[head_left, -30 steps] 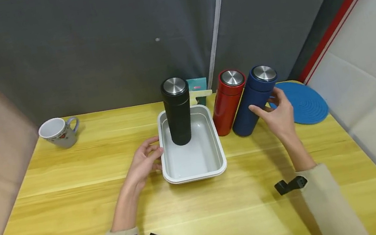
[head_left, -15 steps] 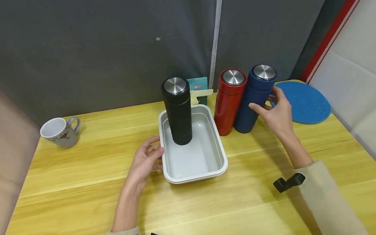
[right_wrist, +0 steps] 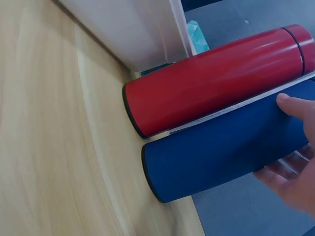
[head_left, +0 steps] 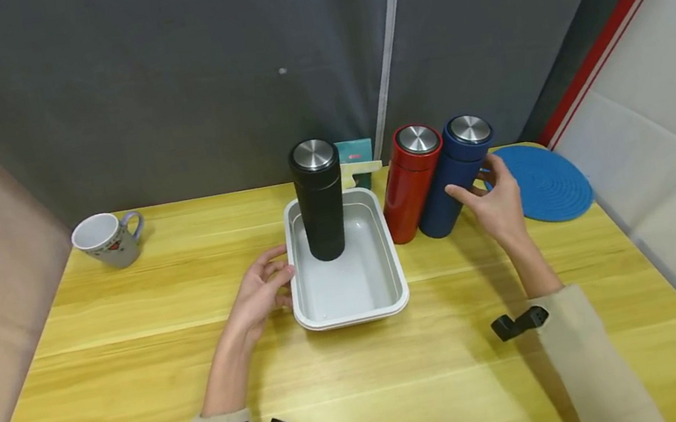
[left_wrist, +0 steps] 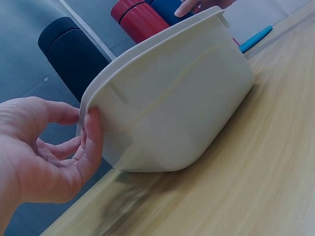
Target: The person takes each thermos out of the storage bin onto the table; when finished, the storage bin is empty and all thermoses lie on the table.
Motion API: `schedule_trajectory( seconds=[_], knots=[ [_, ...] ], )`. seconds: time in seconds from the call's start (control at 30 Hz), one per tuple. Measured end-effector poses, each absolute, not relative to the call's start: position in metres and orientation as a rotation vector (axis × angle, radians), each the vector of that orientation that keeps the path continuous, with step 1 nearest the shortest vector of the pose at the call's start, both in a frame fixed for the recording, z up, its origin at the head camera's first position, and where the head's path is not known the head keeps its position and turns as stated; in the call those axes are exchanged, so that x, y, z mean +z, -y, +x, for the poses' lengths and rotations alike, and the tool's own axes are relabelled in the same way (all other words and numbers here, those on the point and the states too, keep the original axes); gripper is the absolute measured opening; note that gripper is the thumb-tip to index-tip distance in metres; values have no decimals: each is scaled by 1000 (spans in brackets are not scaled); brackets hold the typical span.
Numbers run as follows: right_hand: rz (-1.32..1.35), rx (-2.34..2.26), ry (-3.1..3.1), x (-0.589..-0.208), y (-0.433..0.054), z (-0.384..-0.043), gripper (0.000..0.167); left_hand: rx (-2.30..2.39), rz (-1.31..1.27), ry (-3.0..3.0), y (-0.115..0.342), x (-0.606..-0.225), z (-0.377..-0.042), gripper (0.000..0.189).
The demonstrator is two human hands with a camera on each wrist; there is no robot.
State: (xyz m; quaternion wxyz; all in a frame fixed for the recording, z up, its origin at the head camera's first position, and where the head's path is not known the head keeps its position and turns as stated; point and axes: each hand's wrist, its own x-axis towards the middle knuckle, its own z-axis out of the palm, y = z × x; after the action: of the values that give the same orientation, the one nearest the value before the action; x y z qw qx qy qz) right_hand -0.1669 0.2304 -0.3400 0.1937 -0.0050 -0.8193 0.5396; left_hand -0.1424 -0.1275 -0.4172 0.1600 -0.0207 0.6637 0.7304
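The left hand (head_left: 260, 289) touches the outer left side of a white rectangular tub (head_left: 331, 306), its bent fingertips right at the rim (left_wrist: 120, 61). Inside the tub stands a black thermos (head_left: 322, 206) with a silver lid top. A red thermos (head_left: 411, 187) is upright just right of the tub. Close beside it stands a blue thermos (head_left: 451, 183), gripped by the right hand (head_left: 496, 202). In the right wrist view the thumb lies on the near side of the blue thermos (right_wrist: 221, 142), with the fingers on its other side, partly hidden.
A patterned mug (head_left: 112, 239) stands at the back left of the wooden table (head_left: 370, 394). A round blue mat (head_left: 547, 185) lies at the back right. Behind the tub is a teal box (head_left: 355, 151) with a pale object before it. A grey curtain (head_left: 166, 83) hangs behind.
The right hand has shifted the blue thermos slightly left and back, bringing its base closer to the red thermos. The left hand, tub and black thermos have stayed put.
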Motion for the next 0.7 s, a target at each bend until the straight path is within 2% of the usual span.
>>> schedule_trajectory(
  seconds=[0.7],
  knots=[
    [53, 1630, 2218, -349, -235, -167, 62, 2079, -66, -1899, 127, -416, -142, 51]
  ],
)
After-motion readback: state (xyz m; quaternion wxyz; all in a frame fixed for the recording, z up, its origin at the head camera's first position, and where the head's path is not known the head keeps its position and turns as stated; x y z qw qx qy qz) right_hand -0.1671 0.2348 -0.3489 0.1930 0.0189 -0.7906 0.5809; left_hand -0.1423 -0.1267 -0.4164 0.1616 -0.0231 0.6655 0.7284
